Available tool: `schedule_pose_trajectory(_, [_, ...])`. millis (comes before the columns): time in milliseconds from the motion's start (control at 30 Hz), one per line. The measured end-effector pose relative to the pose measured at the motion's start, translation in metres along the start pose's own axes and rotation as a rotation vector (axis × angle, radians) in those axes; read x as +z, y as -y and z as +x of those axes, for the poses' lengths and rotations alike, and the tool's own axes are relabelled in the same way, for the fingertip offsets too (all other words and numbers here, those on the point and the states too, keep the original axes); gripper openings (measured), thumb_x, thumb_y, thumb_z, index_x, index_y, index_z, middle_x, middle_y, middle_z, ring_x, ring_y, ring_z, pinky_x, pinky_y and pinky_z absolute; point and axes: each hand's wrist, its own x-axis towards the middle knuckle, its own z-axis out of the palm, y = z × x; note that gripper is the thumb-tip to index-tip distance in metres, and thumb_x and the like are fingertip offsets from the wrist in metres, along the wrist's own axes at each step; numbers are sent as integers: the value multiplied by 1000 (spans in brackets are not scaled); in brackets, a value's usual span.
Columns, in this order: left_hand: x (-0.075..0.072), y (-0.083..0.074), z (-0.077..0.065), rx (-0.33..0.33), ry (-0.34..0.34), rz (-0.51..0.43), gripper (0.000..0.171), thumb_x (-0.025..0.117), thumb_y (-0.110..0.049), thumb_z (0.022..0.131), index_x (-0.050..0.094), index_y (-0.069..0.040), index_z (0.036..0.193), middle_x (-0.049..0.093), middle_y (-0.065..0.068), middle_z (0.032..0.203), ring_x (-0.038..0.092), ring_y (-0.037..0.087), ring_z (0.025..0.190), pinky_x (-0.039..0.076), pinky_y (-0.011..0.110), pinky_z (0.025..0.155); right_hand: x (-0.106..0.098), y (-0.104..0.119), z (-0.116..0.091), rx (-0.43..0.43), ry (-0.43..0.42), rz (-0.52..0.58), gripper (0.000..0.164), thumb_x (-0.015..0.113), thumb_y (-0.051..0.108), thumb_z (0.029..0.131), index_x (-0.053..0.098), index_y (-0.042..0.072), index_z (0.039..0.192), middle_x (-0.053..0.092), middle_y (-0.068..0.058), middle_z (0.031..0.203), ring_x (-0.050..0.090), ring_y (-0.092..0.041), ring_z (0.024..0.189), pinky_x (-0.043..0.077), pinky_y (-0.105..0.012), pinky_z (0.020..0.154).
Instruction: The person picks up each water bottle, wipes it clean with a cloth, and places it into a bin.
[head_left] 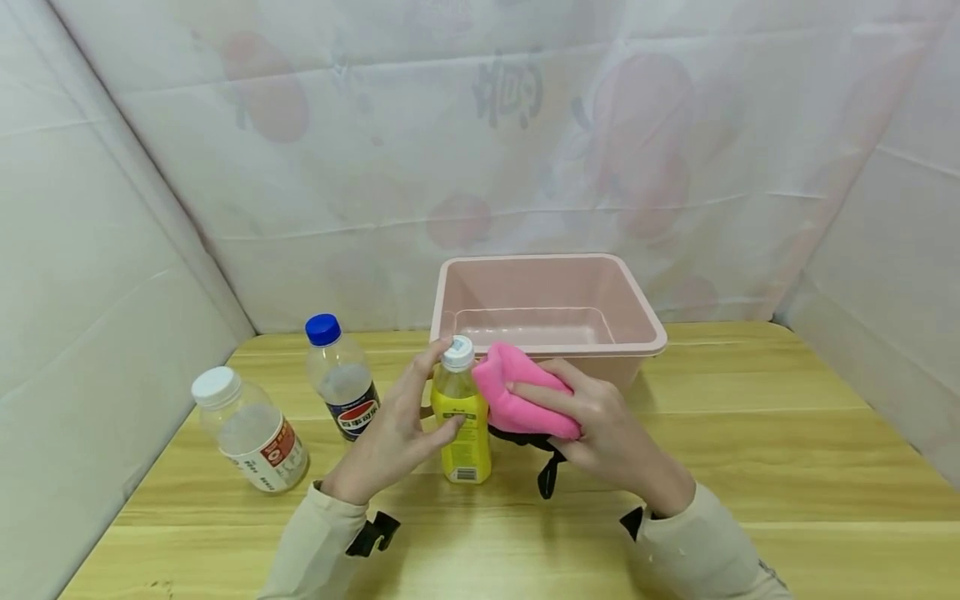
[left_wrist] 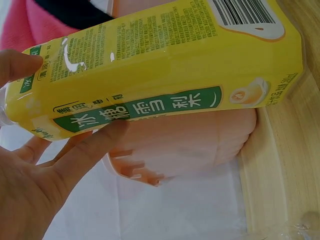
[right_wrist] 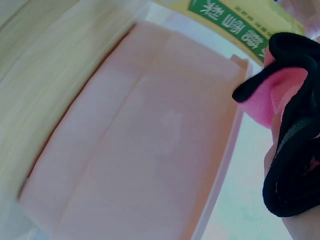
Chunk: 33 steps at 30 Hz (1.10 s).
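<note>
In the head view a bottle with a yellow label and white cap (head_left: 463, 425) stands upright on the table. My left hand (head_left: 401, 446) grips it from the left, thumb across its front and index finger up by the cap. The left wrist view shows the yellow bottle (left_wrist: 165, 75) close up, with a green strip and a barcode on its label. A bunched pink cloth with black edging (head_left: 525, 396) is in my right hand (head_left: 600, 421), right at the bottle's upper right side. The black edging of the cloth (right_wrist: 295, 135) hangs in folds in the right wrist view.
A pink plastic basin (head_left: 551, 350) stands behind the bottle, near the back wall. To the left are a blue-capped bottle with a dark label (head_left: 343, 379) and a wide white-capped bottle (head_left: 255, 442). White printed sheeting (head_left: 375, 167) encloses the wooden table (head_left: 787, 433).
</note>
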Motion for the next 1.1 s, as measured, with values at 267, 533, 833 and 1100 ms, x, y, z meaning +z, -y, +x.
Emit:
schedule_pose_trajectory(267, [1,1,-1,12,-5,20,90,73,5,87,21,-14,158,42,22,148,53,38,121,62,41,80,2,1,0,3,-1,7,60,62,-15,62,75,10,116,64,-11,110,59,-21,73,54,-29,57])
schedule_pose_trajectory(533, [1,0,0,31,-13,37,90,73,5,87,22,-12,158,42,23,149,52,38,124,61,44,84,1,1,0,-8,12,-4,63,65,-17,61,75,10,116,65,-13,112,61,-21,75,56,-30,58])
schedule_pose_trajectory(833, [1,0,2,48,-18,49,90,73,4,86,21,-12,158,43,22,148,53,35,125,59,47,89,1,3,-1,-8,52,-10,66,64,-19,57,76,12,115,64,-9,107,56,-17,68,49,-24,53])
schedule_pose_trajectory(1100, [1,0,2,25,-18,51,89,74,3,87,22,-13,157,40,21,152,49,36,131,53,53,98,7,0,-6,89,288,-8,48,68,-16,67,74,17,100,56,2,95,43,-6,61,41,-16,50])
